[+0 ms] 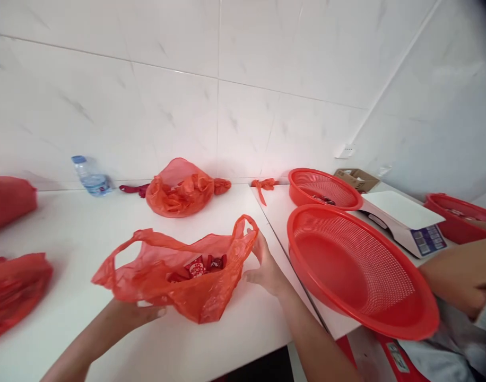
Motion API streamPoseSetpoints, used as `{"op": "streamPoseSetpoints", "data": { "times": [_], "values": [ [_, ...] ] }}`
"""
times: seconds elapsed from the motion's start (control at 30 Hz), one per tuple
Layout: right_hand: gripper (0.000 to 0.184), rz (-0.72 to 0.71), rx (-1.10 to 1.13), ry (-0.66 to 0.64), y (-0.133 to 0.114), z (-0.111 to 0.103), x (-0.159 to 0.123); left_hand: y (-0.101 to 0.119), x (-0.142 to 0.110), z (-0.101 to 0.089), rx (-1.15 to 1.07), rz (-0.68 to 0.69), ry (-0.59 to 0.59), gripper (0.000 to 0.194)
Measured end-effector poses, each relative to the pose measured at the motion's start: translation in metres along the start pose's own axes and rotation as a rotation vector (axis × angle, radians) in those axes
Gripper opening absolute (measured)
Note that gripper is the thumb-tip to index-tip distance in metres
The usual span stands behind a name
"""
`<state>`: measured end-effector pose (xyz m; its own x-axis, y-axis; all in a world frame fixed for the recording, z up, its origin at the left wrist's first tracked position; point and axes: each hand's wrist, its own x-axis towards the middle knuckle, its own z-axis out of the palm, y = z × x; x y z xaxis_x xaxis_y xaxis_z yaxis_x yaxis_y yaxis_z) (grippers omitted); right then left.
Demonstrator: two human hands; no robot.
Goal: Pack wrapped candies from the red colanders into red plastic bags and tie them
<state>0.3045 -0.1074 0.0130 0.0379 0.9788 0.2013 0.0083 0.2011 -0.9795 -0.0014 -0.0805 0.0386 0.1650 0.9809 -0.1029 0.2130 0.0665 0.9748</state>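
In front of me is a thin red plastic bag (211, 302) with its mouth open and its handle loops spread apart. Several small wrapped candies (196, 267) in red and dark wrappers lie inside it. My left hand (133, 314) grips the bag's left side from below, its fingers partly hidden by the plastic. At the right handle loop, my right hand (267, 270) holds the bag's edge, with fingertips behind the loop and the thumb lower down, apart from them. Beside my right forearm stands a large red plastic basket (330, 265).
Another red basket (324, 183), a white scale (404, 209) and a cardboard box (356, 179) stand at the right. A co-worker's arm (461, 270) reaches in there. Another red bag (179, 193) and a water bottle (92, 179) are by the wall. More red bags (16, 292) lie left.
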Motion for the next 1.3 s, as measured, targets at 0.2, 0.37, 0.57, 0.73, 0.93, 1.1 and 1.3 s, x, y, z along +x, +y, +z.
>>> {"op": "streamPoseSetpoints", "data": {
  "times": [0.2, 0.37, 0.57, 0.73, 0.93, 1.1, 1.3],
  "values": [
    [0.082, 0.107, 0.012, -0.105, -0.014, 0.042, 0.025, 0.017, 0.017, 0.033, -0.135, 0.038, -0.294, 0.043],
    [0.019, 0.097, 0.28, 0.119, -0.02, 0.045, 0.054, 0.029, 0.037, 0.039, -0.18, -0.072, -0.015, 0.035],
    [0.03, 0.007, 0.725, 0.029, -0.021, 0.038, 0.087, 0.027, 0.069, 0.056, -0.733, -0.132, 0.121, 0.024],
    [0.082, -0.038, 0.419, -0.059, 0.005, 0.043, 0.09, 0.012, 0.094, 0.071, -0.827, -0.168, 0.197, 0.023],
    [0.037, 0.141, 0.382, -0.024, 0.038, 0.059, 0.08, -0.014, 0.103, 0.077, -0.9, -0.234, 0.06, 0.028],
    [0.039, 0.297, 0.652, -0.074, 0.052, 0.059, 0.081, -0.023, 0.096, 0.083, -1.001, -0.357, -0.052, 0.034],
    [0.037, 0.299, 0.796, -0.15, 0.048, 0.047, 0.087, -0.017, 0.087, 0.079, -1.015, -0.344, -0.161, 0.04]
  ]
}}
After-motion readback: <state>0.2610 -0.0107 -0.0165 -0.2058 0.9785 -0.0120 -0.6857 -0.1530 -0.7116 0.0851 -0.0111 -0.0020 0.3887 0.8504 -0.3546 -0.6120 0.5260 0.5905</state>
